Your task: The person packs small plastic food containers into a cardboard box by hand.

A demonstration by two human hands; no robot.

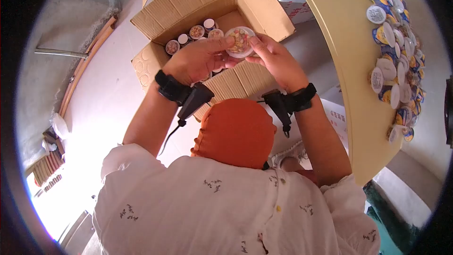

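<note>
In the head view, clamps the round cup point(240, 42) between the fingers of the left hand point(200, 60) at 9 o'clock and the right hand point(279, 60) at 3, equally near, see-through face up, with no evident long axis. Hangs over the open cardboard box point(188, 9), with other cups point(172, 47) at 10 o'clock and the near flap point(240, 79) at 6, perhaps in the way. Has the bench point(349, 61) with heaped cups point(405, 93) farther off at 3.

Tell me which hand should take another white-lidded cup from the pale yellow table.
Probably the right hand: it is nearer the table and its white-lidded cups. Both hands hold the round clear plastic cup, so the left hand might keep it.
</note>
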